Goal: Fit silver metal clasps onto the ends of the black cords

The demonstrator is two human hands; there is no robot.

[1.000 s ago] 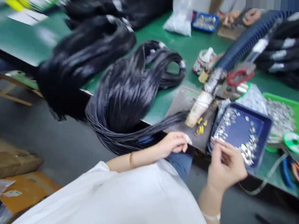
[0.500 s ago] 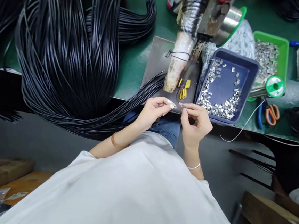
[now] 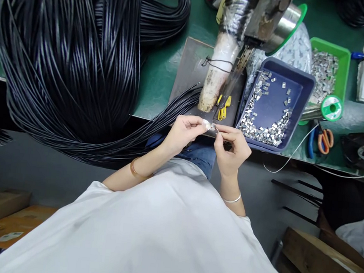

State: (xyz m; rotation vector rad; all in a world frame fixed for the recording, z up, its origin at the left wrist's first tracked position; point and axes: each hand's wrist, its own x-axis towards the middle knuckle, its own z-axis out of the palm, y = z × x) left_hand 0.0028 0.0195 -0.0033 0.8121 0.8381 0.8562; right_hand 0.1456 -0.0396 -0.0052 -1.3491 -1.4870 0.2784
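Note:
My left hand (image 3: 187, 132) is pinched at the fingertips, with white wrapping on a finger and a small silvery metal piece (image 3: 212, 126) at its tips. Close against it, my right hand (image 3: 232, 147) pinches another small metal piece (image 3: 217, 130), too tiny to make out in detail. The two sets of fingertips almost touch, just in front of the grey plate (image 3: 188, 65). Right of them, a dark blue tray (image 3: 306, 85) holds loose metal pieces. Black cables (image 3: 171, 114) run from the left, their ends lying on the plate near yellow pieces (image 3: 223, 110).
Large bundles of black cable (image 3: 70, 59) cover the left side. A plastic-wrapped duct (image 3: 220, 63) hangs over the plate. Behind the tray stand a green tray (image 3: 343, 70) of metal parts and a spool (image 3: 332, 108). Orange-and-blue pliers (image 3: 323, 140) lie farther right.
My right hand has come from the blue tray over to my left hand with a small piece. Over the last half second the fingertips have drawn together. The view has shifted too.

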